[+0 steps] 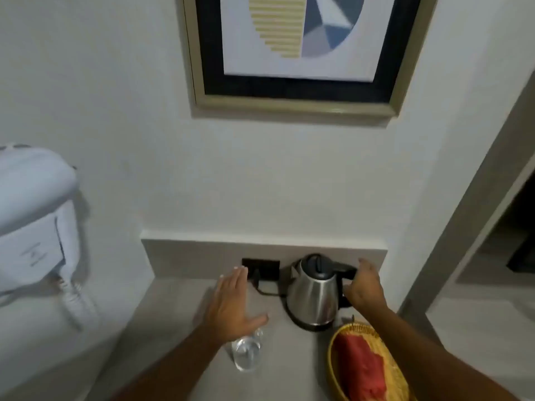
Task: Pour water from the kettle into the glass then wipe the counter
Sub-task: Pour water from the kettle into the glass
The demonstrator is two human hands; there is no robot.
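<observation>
A steel kettle (314, 296) with a black lid stands upright on its dark base at the far right of the grey counter (179, 357), close to the back wall. The right hand (365, 287) is at the kettle's black handle, fingers curled around its top; the view is soft there, so it looks like a grip but how firmly it closes I cannot tell. The left hand (231, 305) hovers flat over the counter to the left of the kettle, fingers spread wide and holding nothing. Just below its palm, nearer the camera, a clear glass (246, 353) stands upright, partly hidden by the hand. To the right of the glass, at the near right edge, a yellow woven basket (333, 369) holds a red cloth (362, 366). A black wall socket (262, 270) sits behind the left hand with a cord leading toward the kettle base. A white wall-mounted hair dryer (31, 215) hangs on the far left, and a framed picture (295, 47) hangs above the counter.
</observation>
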